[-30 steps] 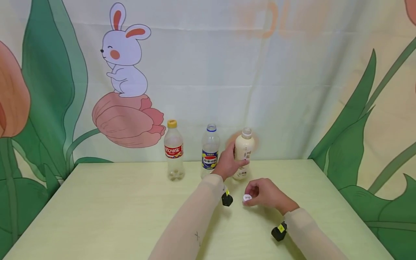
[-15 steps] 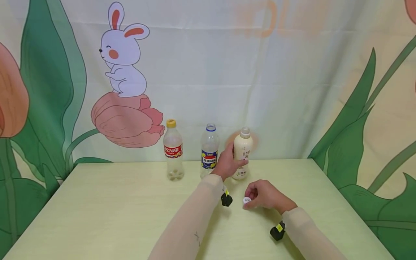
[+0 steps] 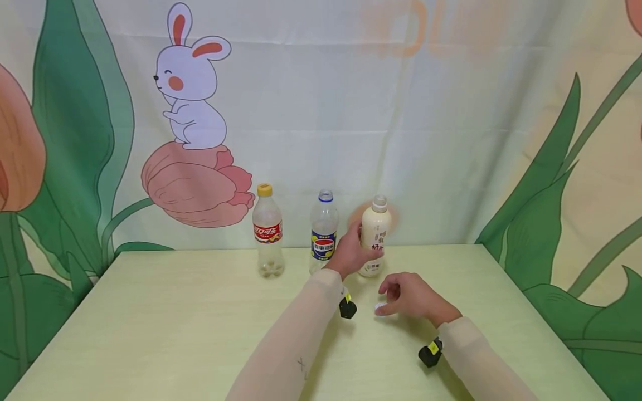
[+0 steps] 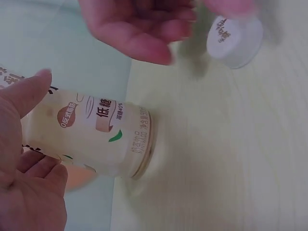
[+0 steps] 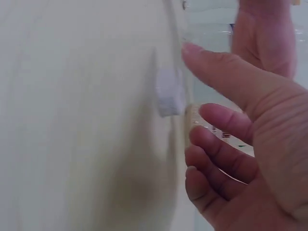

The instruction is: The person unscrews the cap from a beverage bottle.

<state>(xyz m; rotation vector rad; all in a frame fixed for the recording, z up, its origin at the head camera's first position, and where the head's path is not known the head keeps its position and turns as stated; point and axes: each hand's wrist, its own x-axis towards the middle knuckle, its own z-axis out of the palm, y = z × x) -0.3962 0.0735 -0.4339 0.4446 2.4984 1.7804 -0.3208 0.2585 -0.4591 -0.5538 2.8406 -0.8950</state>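
My left hand [image 3: 351, 254] grips a cream-coloured drink bottle [image 3: 377, 225] that stands upright near the back of the table, its mouth uncapped. In the left wrist view the thumb and fingers wrap around the bottle's side [image 4: 96, 130]. A white bottle cap [image 4: 236, 44] lies on the table, printed top showing. Right at it is my right hand [image 3: 413, 298], thumb and fingers spread apart with nothing held between them. The right wrist view has the cap [image 5: 168, 94] just beyond the thumb and fingertips; in the head view the thumb partly covers it.
Left of my left hand stands a clear bottle with a blue label [image 3: 323, 239], uncapped and partly behind that hand. Farther left is a red-labelled bottle [image 3: 268, 236] with a yellow cap [image 3: 264, 190]. A printed cloth backdrop [image 3: 301, 111] hangs behind the table [image 3: 175, 323].
My right fingers have let go of the white cap and spread apart, lifting slightly off it. The left hand keeps its grip on the cream-coloured bottle.
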